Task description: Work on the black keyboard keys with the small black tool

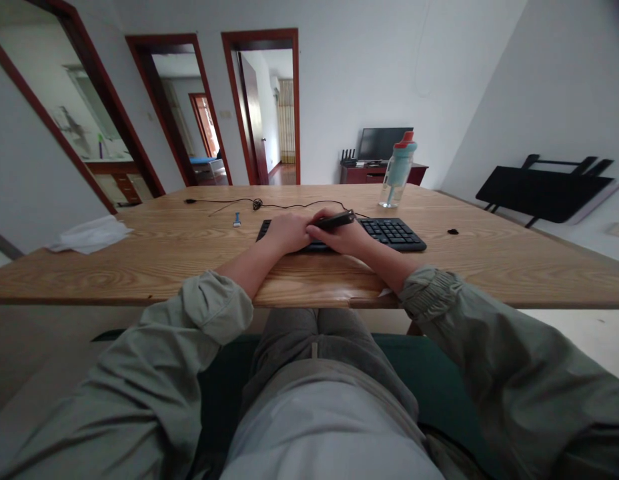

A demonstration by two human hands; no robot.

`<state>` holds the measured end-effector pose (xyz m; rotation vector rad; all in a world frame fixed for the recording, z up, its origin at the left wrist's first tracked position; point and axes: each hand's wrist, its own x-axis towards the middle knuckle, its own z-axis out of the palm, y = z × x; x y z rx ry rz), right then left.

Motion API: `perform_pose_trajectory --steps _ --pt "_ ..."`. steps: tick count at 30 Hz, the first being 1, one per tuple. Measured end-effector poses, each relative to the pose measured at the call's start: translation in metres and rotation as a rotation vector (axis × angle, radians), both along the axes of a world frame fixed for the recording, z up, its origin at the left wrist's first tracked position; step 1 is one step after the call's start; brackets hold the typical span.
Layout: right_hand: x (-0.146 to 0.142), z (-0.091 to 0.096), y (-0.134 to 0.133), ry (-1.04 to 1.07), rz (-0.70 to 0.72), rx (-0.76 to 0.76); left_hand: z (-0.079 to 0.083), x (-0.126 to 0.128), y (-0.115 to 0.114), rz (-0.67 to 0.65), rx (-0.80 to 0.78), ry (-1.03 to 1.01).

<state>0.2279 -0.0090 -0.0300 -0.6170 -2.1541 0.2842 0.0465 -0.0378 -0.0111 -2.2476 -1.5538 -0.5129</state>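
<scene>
STEP: judged as tool work on keyboard (392,233), directly under both hands | right hand (345,239): grip pinching dark slim tool (337,220) | left hand (288,233): resting on keyboard, grip closure cannot tell | NEXT: calls for bracing keyboard against bench (189,247).

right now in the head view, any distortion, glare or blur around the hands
Head view: wide-angle bending tilts the door frames; light falls soft and even on the table, with no glare on the keyboard; left hand and right hand are small but sharp; the dark slim object in the right hand lacks detail.
</scene>
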Motion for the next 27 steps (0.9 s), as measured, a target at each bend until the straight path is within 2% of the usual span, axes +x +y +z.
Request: perform_pose_trajectory --steps 1,3,5,7,10,14,19,24,27 --pt "0.001 0.000 0.004 0.047 -0.012 -0.070 0.000 0.006 0.001 -0.032 -0.010 -0.041" --pt "0.008 0.002 0.013 0.095 0.000 -0.210 0.001 0.013 0.004 -0.178 -0.078 -0.139" --pt "0.018 0.004 0.020 0.076 0.057 -0.353 0.002 0.014 0.005 -0.359 -0.214 -0.234" --pt "0.027 0.007 0.023 0.068 0.098 -0.447 0.003 0.009 0.006 -0.450 -0.328 -0.326" --pt "0.035 0.012 0.022 0.079 0.098 -0.504 0.004 -0.001 0.009 -0.434 -0.348 -0.407" --pt "0.035 0.015 0.022 0.073 0.039 -0.534 0.001 -0.006 0.013 -0.404 -0.314 -0.376" --pt "0.034 0.012 0.025 -0.001 0.007 -0.577 -0.001 0.001 0.014 -0.449 -0.273 -0.400" --pt "0.034 0.011 0.026 -0.008 0.056 -0.600 -0.004 0.008 0.016 -0.478 -0.371 -0.490" --pt "0.035 0.012 0.026 -0.021 0.057 -0.610 -0.005 0.010 0.017 -0.471 -0.377 -0.519"
